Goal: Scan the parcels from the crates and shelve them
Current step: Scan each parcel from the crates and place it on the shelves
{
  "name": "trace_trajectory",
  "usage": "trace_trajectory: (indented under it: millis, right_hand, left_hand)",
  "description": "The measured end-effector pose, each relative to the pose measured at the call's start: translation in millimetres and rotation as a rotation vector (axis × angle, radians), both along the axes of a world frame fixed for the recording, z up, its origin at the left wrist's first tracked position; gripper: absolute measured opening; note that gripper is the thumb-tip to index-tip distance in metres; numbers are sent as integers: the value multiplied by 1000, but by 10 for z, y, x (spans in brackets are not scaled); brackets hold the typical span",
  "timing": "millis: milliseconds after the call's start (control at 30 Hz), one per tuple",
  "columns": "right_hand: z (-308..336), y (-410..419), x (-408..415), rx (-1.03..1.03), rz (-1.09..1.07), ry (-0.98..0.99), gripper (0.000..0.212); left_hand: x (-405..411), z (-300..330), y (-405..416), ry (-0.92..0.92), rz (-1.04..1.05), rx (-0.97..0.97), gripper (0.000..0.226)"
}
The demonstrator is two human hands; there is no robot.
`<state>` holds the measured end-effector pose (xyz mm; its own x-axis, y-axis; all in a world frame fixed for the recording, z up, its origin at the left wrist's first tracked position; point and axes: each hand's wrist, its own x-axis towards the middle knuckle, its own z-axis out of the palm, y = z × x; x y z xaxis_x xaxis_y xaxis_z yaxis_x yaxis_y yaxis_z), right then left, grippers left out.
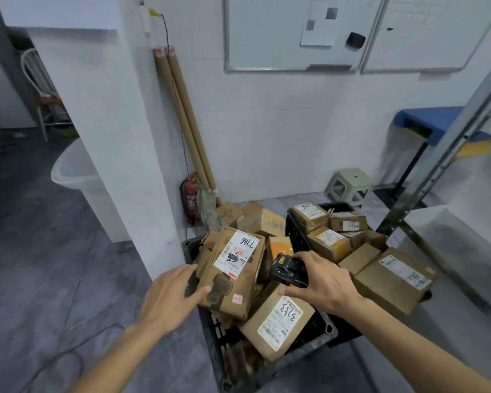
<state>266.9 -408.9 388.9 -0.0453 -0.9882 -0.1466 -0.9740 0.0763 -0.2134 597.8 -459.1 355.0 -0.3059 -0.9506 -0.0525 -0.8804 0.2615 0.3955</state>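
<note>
My left hand [170, 296] is spread loose, fingers straight, thumb and fingertips touching the left edge of the big parcel marked 7786 [230, 270]; not curled round it. That parcel lies tilted on top of the heap in the near black crate [328, 326], label up. My right hand [321, 282] grips the black handheld scanner [288, 269], fingers wrapped over it, held just above the heap, right beside the 7786 parcel. Below the scanner a flat parcel marked 3153 [278, 321] leans against the crate's near-right corner, white label facing up. An orange parcel [279, 246] pokes up behind the scanner. Second black crate [296, 231] sits behind and to the right, touching the first, filled with smaller brown boxes with labels; one reads 7494 [349, 222]. A larger brown box [394, 279] hangs over the right rim of the near crate. More loose boxes [255, 217] on the floor behind the crates, by the wall. Two long cardboard tubes [182, 109] lean on the wall in the corner, a red fire extinguisher [189, 197] at their base. Pale green plastic stool [349, 185] near the wall, blue table [425, 120] to the right, whiteboards [292, 32] above. Metal shelf upright [448, 154] at the right edge
</note>
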Motion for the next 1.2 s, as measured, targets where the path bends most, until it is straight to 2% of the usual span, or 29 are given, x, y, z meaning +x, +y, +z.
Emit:
trace_trajectory:
  millis: [133,433,633,800,967,1200]
  right_hand:
    - [-255,-77,133,-17,-48,-34,102]
    - [-710,-194,450,-8,-120,-197,91]
    - [-893,-293,670,62,-98,-310,102]
    - [-1016,-312,753,58,-125,-418,97]
    - [-1077,-275,715,26,-155,-487,95]
    - [-940,-94,697,-63,-208,-635,98]
  left_hand:
    - [31,-278,-124,12,-32,37,76]
    - [-111,-799,-287,130,-38,83,70]
    - [-179,-1033,-329,194,40,135,61]
    - [-165,-1248,-360,469,181,316,59]
    - [-233,-1238,-321,606,246,312,61]
    - [-219,-974,-165,730,204,297,55]
